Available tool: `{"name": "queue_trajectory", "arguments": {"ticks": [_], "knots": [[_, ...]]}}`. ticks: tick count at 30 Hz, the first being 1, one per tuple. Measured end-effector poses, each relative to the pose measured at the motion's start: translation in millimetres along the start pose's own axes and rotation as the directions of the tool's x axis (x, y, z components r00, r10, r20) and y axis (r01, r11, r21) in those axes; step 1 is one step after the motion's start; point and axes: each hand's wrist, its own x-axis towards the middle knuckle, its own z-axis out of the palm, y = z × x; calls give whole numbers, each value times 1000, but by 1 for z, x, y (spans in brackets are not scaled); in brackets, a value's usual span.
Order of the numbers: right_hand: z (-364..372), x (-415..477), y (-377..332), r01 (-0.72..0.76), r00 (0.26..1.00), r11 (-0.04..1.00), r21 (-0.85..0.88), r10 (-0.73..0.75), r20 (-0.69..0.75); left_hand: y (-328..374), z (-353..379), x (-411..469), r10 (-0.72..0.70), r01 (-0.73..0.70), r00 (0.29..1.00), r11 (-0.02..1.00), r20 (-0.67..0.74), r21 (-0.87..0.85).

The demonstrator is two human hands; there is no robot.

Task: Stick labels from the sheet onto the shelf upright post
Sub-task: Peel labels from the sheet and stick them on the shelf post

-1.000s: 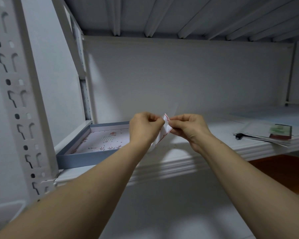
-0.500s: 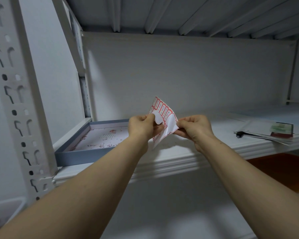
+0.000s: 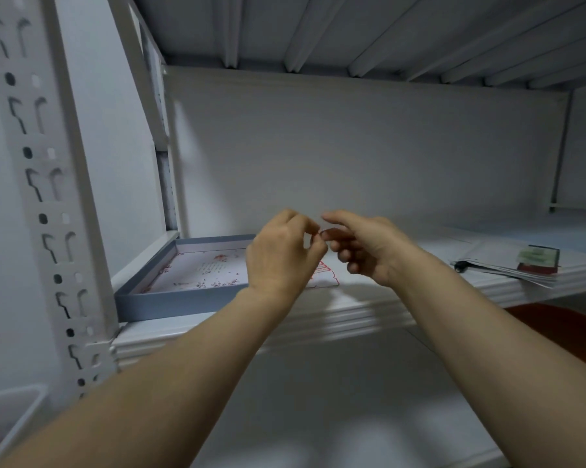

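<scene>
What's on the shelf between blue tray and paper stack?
Head view: the label sheet lies just right of the tray, partly hidden by the left hand; beyond it the visible shelf is bare up to the paper stack.

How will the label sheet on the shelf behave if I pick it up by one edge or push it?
The sheet looks paper-thin and lies flat on the shelf, so it is probably very light and would droop if lifted by one edge. On that smooth surface, a push would likely slide it rather than lift it.
</scene>
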Motion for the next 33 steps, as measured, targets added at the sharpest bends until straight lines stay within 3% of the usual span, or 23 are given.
{"name": "queue_trajectory", "arguments": {"ticks": [4, 7, 8, 10, 13, 17, 21, 33], "knots": [[7, -10, -4, 31, 999, 999, 22, -30, -12, -2, -10, -2, 145, -137, 985, 987, -96, 81], [12, -17, -7, 77, 997, 996, 37, -76, -26, -4, -22, -4, 173, -165, 982, 981, -80, 105], [12, -20, -8, 101, 995, 994, 37, -100, -30, -4, -29, -6, 121, -116, 991, 990, -62, 80], [15, -28, -9, 170, 985, 985, 14, -170, -3, -2, -48, -10, -143, 143, 990, 987, -3, -73], [24, -42, 0, 323, 941, 946, -31, -317, 120, -6, -75, -15, -504, 498, 856, 751, 112, -433], [48, -58, 9, 437, 887, 888, -141, -400, 230, -12, -117, -32, -654, 652, 727, 559, 212, -513], [76, -70, 13, 463, 867, 874, -145, -413, 280, -23, -145, -54, -651, 656, 721, 530, 239, -537], [147, -95, 35, 459, 839, 875, -156, -368, 401, -60, -182, -104, -664, 591, 739, 557, 114, -584]]}}
